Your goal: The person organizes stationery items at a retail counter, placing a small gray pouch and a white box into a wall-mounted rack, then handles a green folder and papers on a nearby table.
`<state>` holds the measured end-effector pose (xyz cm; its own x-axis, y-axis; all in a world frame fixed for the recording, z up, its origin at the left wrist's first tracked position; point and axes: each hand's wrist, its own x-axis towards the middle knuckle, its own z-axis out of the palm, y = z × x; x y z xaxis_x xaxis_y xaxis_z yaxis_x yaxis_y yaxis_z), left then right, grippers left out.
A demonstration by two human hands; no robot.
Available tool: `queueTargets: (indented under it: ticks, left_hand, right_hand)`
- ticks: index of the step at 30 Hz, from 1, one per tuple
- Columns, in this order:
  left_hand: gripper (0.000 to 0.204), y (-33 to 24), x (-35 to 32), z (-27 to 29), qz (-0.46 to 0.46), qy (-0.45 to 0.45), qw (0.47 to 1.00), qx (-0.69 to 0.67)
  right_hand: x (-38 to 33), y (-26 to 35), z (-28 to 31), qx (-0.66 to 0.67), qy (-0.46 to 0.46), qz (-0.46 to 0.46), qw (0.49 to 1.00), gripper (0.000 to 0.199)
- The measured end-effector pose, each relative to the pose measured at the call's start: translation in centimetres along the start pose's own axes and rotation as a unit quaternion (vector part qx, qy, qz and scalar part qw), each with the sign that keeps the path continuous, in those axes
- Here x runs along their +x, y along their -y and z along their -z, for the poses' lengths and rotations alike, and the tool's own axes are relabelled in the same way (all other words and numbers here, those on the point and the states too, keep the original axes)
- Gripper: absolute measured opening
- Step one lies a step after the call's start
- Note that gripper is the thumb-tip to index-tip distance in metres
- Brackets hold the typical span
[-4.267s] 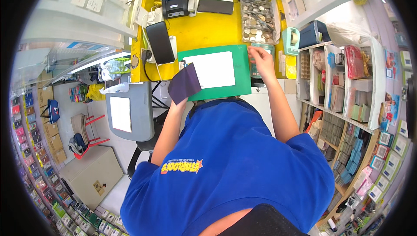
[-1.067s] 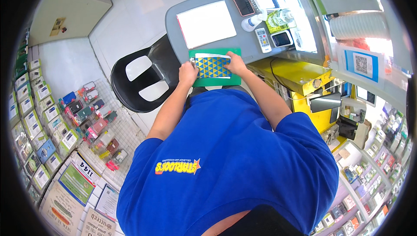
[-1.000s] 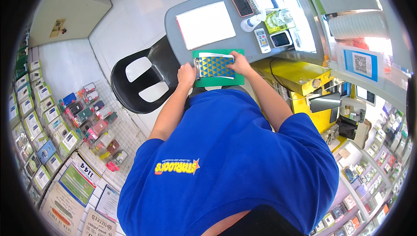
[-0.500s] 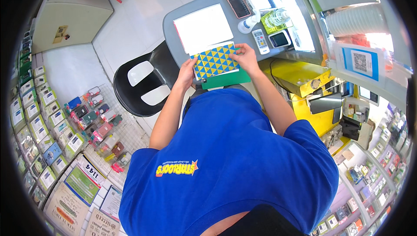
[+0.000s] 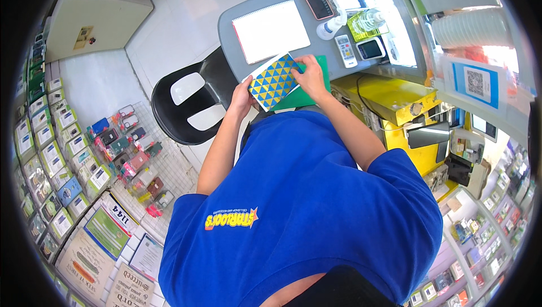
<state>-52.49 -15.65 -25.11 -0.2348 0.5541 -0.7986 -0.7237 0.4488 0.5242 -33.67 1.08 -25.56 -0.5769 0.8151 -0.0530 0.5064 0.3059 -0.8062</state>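
Note:
In front of my body, at the near edge of the table, is a flat rectangular piece patterned with blue and yellow triangles (image 5: 272, 85); it could be a card or a folded paper, and white shows along its upper edge. My left hand (image 5: 243, 96) grips its left side with the thumb on top. At its right edge the fingers of my right hand (image 5: 310, 79) are bent and pinch it. It lies tilted, its upper edge rising to the right. Under it and my right hand sits a flat green sheet or folder (image 5: 296, 99), partly covered.
The grey table (image 5: 227, 41) carries a spiral notepad (image 5: 271, 31), a phone (image 5: 317, 1), a white bottle (image 5: 330, 27), a remote control (image 5: 345, 51) and a green basket (image 5: 361, 23). A black chair (image 5: 217, 75) stands at the left, a yellow cabinet (image 5: 389, 98) at the right.
The patterned piece has turned, its right end swinging up and away from me. My right hand has moved slightly left, and more of the green sheet shows beside it. The view has shifted slightly.

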Motion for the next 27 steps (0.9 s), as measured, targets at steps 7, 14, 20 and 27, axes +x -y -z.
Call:
queueTargets:
  ticks: [7,14,20,27]
  left_hand:
    - [0.049,-0.1,-0.2,-1.6,-0.036,0.005,0.999,0.012]
    - [0.044,0.3,0.0,-2.3,-0.026,0.012,0.998,0.053]
    - [0.042,0.4,-0.4,-2.3,-0.026,0.045,0.998,0.033]
    - [0.041,0.3,-1.6,0.0,-0.076,-0.072,0.988,0.109]
  right_hand:
    - [-1.0,4.1,-0.5,0.073,0.208,0.064,0.973,0.067]
    - [-1.3,4.2,-1.0,0.090,0.187,0.007,0.978,0.060]
    - [-1.0,1.9,-1.7,0.149,0.151,-0.057,0.976,0.038]
    - [2.2,1.8,0.2,0.107,-0.080,-0.121,0.984,0.020]
